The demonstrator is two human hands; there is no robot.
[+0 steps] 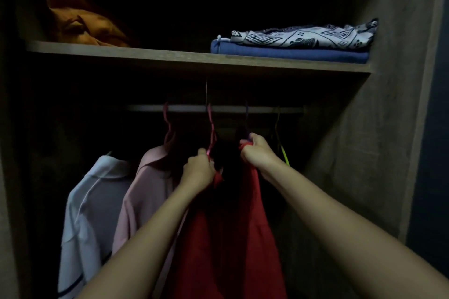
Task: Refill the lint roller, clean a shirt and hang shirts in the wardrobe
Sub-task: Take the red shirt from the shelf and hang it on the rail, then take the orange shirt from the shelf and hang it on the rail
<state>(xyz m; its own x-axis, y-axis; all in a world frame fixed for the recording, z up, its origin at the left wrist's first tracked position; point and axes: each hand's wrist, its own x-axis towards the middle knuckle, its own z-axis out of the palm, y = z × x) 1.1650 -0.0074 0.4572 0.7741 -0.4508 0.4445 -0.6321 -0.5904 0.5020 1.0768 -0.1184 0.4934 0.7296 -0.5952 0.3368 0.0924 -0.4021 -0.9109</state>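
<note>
1. In the lower centre of the frame a plain red shirt (226, 238) hangs in soft folds inside a dark wooden wardrobe (376, 128), its top held up just under the thin metal rail (243, 109).
2. The left hand (198, 170) is clenched on the shirt's left shoulder, its fingers (209, 165) also wrapped round the lower stem of a slim pink hanger (211, 126) hooked on the rail.
3. The right hand (256, 153) grips the bunched red fabric at the other shoulder, fingers (247, 150) curled tight, just below a dark purple hanger (246, 116) (it is too dim to tell which of the two hangers carries the shirt).
4. Left of the red shirt hangs a pale pink collared shirt (145, 196) on a reddish hanger (167, 124), and further left a white shirt with thin dark piping (92, 213).
5. At right of centre a yellow-green hanger (283, 153) hangs from the rail, close beside the right wrist.
6. Above the rail runs a wooden shelf (145, 54): a crumpled orange cloth (80, 22) lies at the upper left, and at the upper right a folded white cloth with black patterns (303, 35) rests on a folded blue cloth (291, 54).
</note>
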